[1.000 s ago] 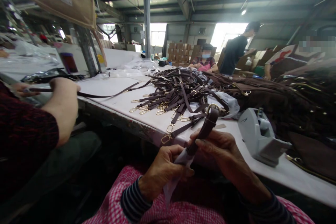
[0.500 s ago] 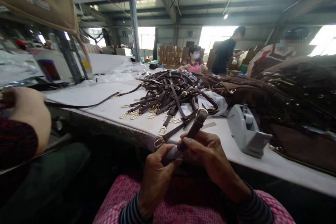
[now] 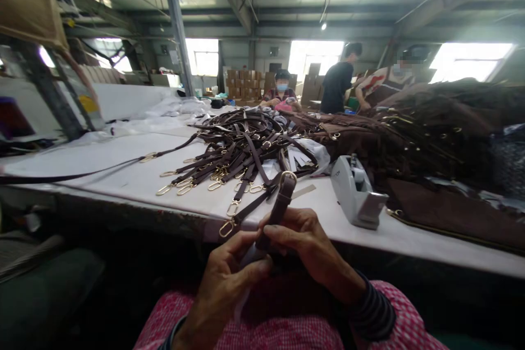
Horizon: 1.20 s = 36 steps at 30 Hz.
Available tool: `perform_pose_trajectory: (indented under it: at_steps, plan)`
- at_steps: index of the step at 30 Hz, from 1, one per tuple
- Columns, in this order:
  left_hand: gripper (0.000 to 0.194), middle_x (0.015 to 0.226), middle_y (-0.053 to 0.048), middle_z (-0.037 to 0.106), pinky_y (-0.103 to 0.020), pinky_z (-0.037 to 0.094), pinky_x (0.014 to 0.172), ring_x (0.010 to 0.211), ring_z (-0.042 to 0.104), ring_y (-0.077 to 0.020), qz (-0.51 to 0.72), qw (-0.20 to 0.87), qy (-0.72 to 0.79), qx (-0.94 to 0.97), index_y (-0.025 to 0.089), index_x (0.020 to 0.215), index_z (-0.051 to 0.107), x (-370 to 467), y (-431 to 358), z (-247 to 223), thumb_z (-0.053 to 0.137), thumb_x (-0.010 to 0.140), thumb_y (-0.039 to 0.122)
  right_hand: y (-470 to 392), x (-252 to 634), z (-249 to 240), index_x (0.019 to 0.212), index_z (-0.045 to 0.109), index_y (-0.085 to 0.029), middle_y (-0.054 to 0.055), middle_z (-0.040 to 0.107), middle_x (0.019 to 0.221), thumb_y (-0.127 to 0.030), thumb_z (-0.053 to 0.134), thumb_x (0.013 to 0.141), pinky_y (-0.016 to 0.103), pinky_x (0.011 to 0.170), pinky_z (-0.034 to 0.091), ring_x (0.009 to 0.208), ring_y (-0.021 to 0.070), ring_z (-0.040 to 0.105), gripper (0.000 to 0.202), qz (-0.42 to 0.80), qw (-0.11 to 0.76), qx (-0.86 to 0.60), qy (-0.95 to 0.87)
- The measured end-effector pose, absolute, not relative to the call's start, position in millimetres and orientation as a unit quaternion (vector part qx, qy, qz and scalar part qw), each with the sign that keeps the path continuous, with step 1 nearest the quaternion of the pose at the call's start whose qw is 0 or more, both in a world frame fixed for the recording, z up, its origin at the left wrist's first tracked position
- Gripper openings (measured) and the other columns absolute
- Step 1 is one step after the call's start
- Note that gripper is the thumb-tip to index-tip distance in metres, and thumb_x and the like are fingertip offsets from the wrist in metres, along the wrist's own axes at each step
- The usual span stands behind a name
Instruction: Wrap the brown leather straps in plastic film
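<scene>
A dark brown strap (image 3: 280,202) with a gold buckle at its top end rises between my hands, tilted to the right. My right hand (image 3: 315,246) pinches it between thumb and fingers below the buckle. At its lower part, my left hand (image 3: 221,281) grips a whitish, translucent strip (image 3: 251,254) between thumb and forefinger; whether this wraps round the strap is hard to tell. Just beyond my fingers lies a heap of similar brown straps (image 3: 241,153), several with gold oval clasps pointing towards me.
On the white table (image 3: 123,188), a grey tape dispenser (image 3: 356,194) stands right of my hands. Brown bags (image 3: 435,136) are piled behind it. One strap (image 3: 82,176) stretches off to the left. Beyond the table are co-workers (image 3: 337,85) and stacked cartons (image 3: 241,83).
My view has turned right, so the table and its contents appear further left. A co-worker's arm at the left has gone from view. Both hands keep nearly the same grip.
</scene>
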<state>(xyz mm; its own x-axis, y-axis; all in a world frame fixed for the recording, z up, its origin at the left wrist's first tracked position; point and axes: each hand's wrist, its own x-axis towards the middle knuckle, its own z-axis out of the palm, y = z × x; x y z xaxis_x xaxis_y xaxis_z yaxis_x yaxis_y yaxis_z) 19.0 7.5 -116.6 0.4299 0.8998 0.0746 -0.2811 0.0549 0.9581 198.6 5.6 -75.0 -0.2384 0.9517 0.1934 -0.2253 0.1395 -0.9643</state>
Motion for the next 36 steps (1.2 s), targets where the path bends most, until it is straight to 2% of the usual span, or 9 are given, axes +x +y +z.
perform_pose_trajectory:
  at_steps: [3, 6, 10, 16, 22, 24, 29, 32, 36]
  plan:
    - [0.031, 0.087, 0.0, 0.076, -0.023, 0.052, 0.076, 0.083, 0.069, -0.0169, 0.421, 0.629, 0.326, 0.566, 0.02, 0.107, 0.076, 18, 14, -119, 0.084, 0.079, 0.03, 2, 199, -74, 0.093, 0.082, -0.014, 0.002, 0.07, 0.077, -0.032, 0.077, 0.088, 0.02, 0.055, 0.037, 0.06, 0.0082, 0.05, 0.019, 0.568, 0.514, -0.324, -0.554]
    - [0.022, 0.078, 0.001, 0.073, -0.023, 0.049, 0.07, 0.072, 0.065, -0.015, 0.321, 0.619, 0.33, 0.636, 0.017, 0.103, 0.075, 16, 19, -115, 0.075, 0.084, 0.029, -2, 205, -74, 0.094, 0.082, -0.014, 0.004, 0.072, 0.077, -0.032, 0.078, 0.088, 0.021, 0.057, 0.04, 0.062, 0.0095, 0.054, 0.02, 0.573, 0.489, -0.322, -0.574]
    - [0.023, 0.062, 0.002, 0.063, -0.023, 0.04, 0.055, 0.056, 0.054, -0.0121, 0.21, 0.612, 0.306, 0.698, 0.015, 0.079, 0.071, 16, 21, -109, 0.069, 0.088, 0.036, -6, 219, -73, 0.093, 0.081, -0.015, 0.005, 0.075, 0.082, -0.031, 0.082, 0.086, 0.021, 0.06, 0.048, 0.069, 0.0128, 0.062, 0.018, 0.584, 0.462, -0.323, -0.585]
    - [0.039, 0.063, 0.007, 0.046, -0.023, 0.026, 0.054, 0.06, 0.035, -0.0094, 0.284, 0.506, 0.382, 0.719, 0.017, 0.068, 0.056, 25, 24, -114, 0.084, 0.075, 0.043, -10, 236, -72, 0.093, 0.084, -0.017, 0.004, 0.076, 0.089, -0.019, 0.083, 0.084, 0.023, 0.079, 0.056, 0.086, 0.0166, 0.071, 0.009, 0.583, 0.47, -0.306, -0.587]
    - [0.023, 0.065, 0.006, 0.052, -0.023, 0.031, 0.057, 0.063, 0.041, -0.0106, 0.354, 0.48, 0.409, 0.691, 0.018, 0.069, 0.057, 30, 26, -129, 0.074, 0.079, 0.029, -12, 242, -75, 0.097, 0.085, -0.021, 0.006, 0.077, 0.098, -0.017, 0.081, 0.086, 0.028, 0.087, 0.057, 0.095, 0.0198, 0.072, 0.013, 0.569, 0.462, -0.287, -0.617]
    - [0.019, 0.063, 0.006, 0.051, -0.023, 0.03, 0.057, 0.061, 0.041, -0.0106, 0.37, 0.455, 0.421, 0.692, 0.018, 0.068, 0.055, 30, 26, -132, 0.071, 0.077, 0.024, -11, 242, -78, 0.097, 0.085, -0.02, 0.007, 0.077, 0.096, -0.018, 0.082, 0.085, 0.026, 0.083, 0.056, 0.092, 0.019, 0.07, 0.012, 0.557, 0.461, -0.302, -0.621]
    - [0.024, 0.061, 0.005, 0.049, -0.023, 0.03, 0.057, 0.059, 0.043, -0.0111, 0.411, 0.372, 0.458, 0.695, 0.019, 0.066, 0.053, 32, 20, -129, 0.067, 0.083, 0.027, -8, 234, -86, 0.09, 0.085, -0.018, 0.006, 0.074, 0.085, -0.026, 0.088, 0.079, 0.02, 0.052, 0.042, 0.068, 0.0123, 0.058, 0.015, 0.548, 0.485, -0.365, -0.576]
    - [0.025, 0.062, 0.004, 0.052, -0.023, 0.031, 0.058, 0.06, 0.045, -0.0114, 0.407, 0.367, 0.462, 0.698, 0.019, 0.068, 0.055, 31, 18, -126, 0.068, 0.086, 0.03, -6, 229, -89, 0.088, 0.085, -0.018, 0.007, 0.075, 0.087, -0.029, 0.09, 0.076, 0.021, 0.051, 0.042, 0.069, 0.0142, 0.058, 0.017, 0.539, 0.508, -0.379, -0.555]
    - [0.034, 0.059, 0.005, 0.048, -0.024, 0.027, 0.056, 0.059, 0.038, -0.0105, 0.345, 0.455, 0.42, 0.706, 0.018, 0.065, 0.055, 30, 19, -126, 0.074, 0.084, 0.04, -7, 226, -86, 0.09, 0.084, -0.019, 0.005, 0.073, 0.081, -0.028, 0.087, 0.08, 0.023, 0.054, 0.045, 0.064, 0.0131, 0.056, 0.014, 0.525, 0.522, -0.377, -0.557]
